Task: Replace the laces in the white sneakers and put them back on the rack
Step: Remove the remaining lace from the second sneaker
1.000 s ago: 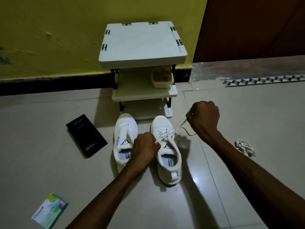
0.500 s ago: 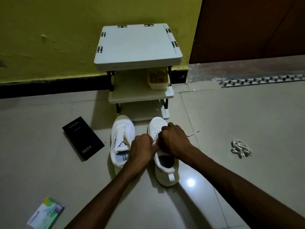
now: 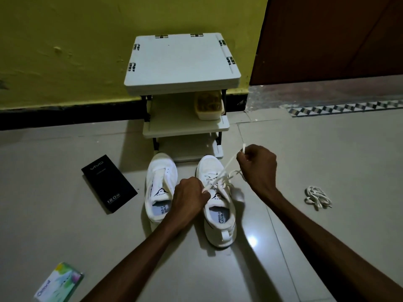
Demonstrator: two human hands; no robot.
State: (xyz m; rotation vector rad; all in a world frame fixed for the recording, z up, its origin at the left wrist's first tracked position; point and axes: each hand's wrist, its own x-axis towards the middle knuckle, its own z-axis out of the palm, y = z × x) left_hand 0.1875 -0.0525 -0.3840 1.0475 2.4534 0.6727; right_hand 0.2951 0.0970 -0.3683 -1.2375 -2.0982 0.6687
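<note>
Right hand (image 3: 257, 168) away from the left hand (image 3: 189, 197) at the laced sneaker (image 3: 220, 216) tongue, now lifted up and to the right, lace (image 3: 225, 167) drawn out taut from the eyelets to its grip

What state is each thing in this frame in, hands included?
Laced sneaker: on the floor, lace threaded, untied.
Bare sneaker: on the floor, no lace visible.
Lace: stretched between both hands.
Left hand: pinches one lace end.
Right hand: grips the other end, raised.
Spare lace: bundled on the floor, untouched.
Rack: upright at the wall, tub on middle shelf.
Black box: closed, flat on the floor.
</note>
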